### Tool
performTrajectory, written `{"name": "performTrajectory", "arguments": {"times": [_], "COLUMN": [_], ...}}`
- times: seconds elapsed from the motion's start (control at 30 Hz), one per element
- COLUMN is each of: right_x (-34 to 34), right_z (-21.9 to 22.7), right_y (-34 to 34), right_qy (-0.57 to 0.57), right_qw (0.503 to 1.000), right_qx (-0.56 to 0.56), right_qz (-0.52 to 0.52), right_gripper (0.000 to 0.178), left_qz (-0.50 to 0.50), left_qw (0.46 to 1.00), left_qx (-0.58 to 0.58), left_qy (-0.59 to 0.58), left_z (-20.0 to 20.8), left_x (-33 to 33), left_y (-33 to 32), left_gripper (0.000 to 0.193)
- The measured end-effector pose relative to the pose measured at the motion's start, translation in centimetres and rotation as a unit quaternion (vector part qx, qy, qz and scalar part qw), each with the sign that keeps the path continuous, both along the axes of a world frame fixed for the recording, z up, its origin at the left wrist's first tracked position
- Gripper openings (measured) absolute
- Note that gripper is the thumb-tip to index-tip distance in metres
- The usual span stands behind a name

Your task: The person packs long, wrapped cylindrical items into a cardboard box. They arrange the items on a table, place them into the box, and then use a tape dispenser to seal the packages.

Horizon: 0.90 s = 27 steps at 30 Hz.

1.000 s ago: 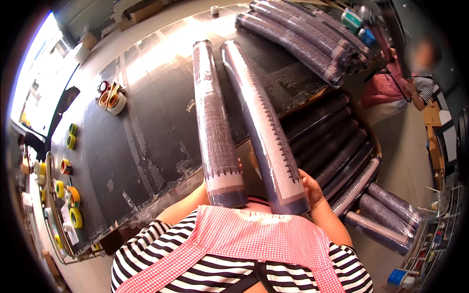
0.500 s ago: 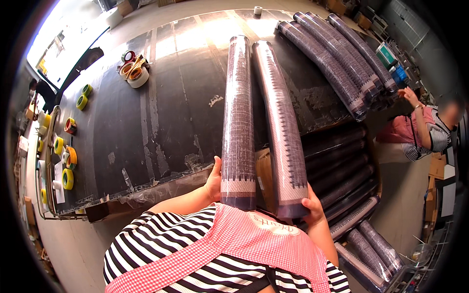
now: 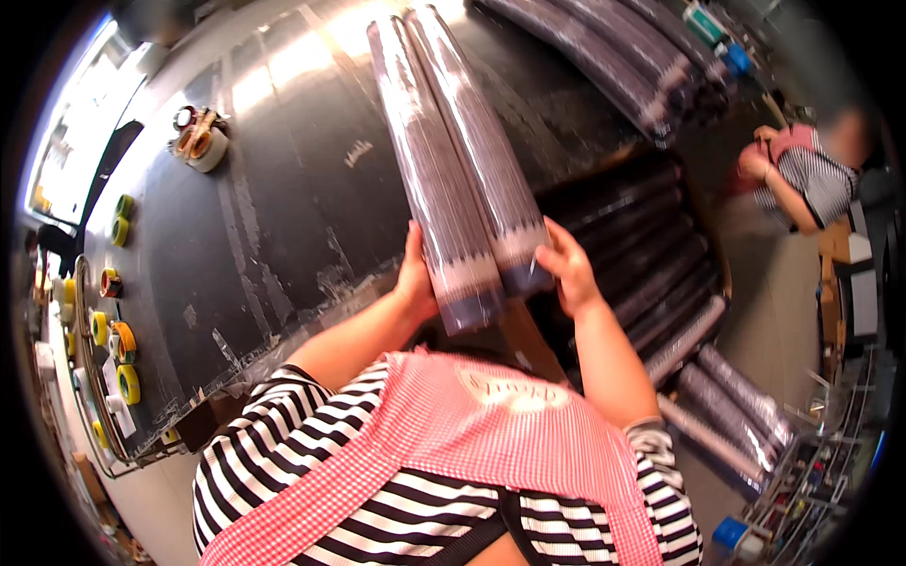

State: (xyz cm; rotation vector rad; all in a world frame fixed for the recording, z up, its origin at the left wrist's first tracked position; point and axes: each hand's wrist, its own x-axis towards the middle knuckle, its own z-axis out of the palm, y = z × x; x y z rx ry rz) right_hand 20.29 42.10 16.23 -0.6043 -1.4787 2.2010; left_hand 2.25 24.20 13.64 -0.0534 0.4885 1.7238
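Observation:
Two plastic-wrapped rolled mats lie side by side on the dark table, pointing away from me, their far ends leaning left. The left rolled mat (image 3: 434, 170) is grey-purple with a pale band and a dark edge at its near end. Pressed against its left side near that end is my left hand (image 3: 415, 275), fingers partly hidden beneath. My right hand (image 3: 570, 270) grips the near end of the right rolled mat (image 3: 481, 141), thumb on top. The two rolls touch along much of their length, and their near ends stick out past the table edge.
More wrapped rolls (image 3: 604, 66) lie at the table's far right. A box of dark rolls (image 3: 642, 245) stands at my right, with other rolls (image 3: 736, 401) below it. Tape rolls (image 3: 203, 146) sit on the table's left. Another person (image 3: 802, 170) stands at the right.
Both rolls have moved away from me and been brought together, closing the gap between them. My hands moved forward with them. The view has shifted, and the other person's raised hand has come down.

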Motion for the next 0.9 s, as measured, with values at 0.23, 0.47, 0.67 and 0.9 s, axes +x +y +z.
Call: {"name": "performTrajectory", "arguments": {"times": [0.23,0.47,0.67,0.9], "right_x": [-2.4,-3.5,-3.8,-3.7], "right_z": [10.7,14.1,14.7,15.7], "right_y": [2.9,3.6,3.3,2.0], "right_qy": [-0.027,0.001,-0.005,-0.005], "right_qw": [0.998,0.997,0.996,0.999], "right_qx": [-0.057,-0.07,-0.079,-0.052], "right_qz": [0.021,0.035,0.046,0.015], "right_gripper": [0.08,0.082,0.062,0.053], "left_qz": [-0.007,-0.009,-0.012,0.003], "left_qw": [0.996,0.995,0.997,0.995], "left_qx": [0.079,0.071,0.062,0.066], "left_qy": [0.03,0.066,0.039,0.071], "left_z": [8.5,11.8,12.8,11.3], "left_x": [-2.7,-4.9,-5.0,-6.0], "left_y": [2.1,2.9,2.7,2.9], "left_gripper": [0.1,0.093,0.094,0.093]}}
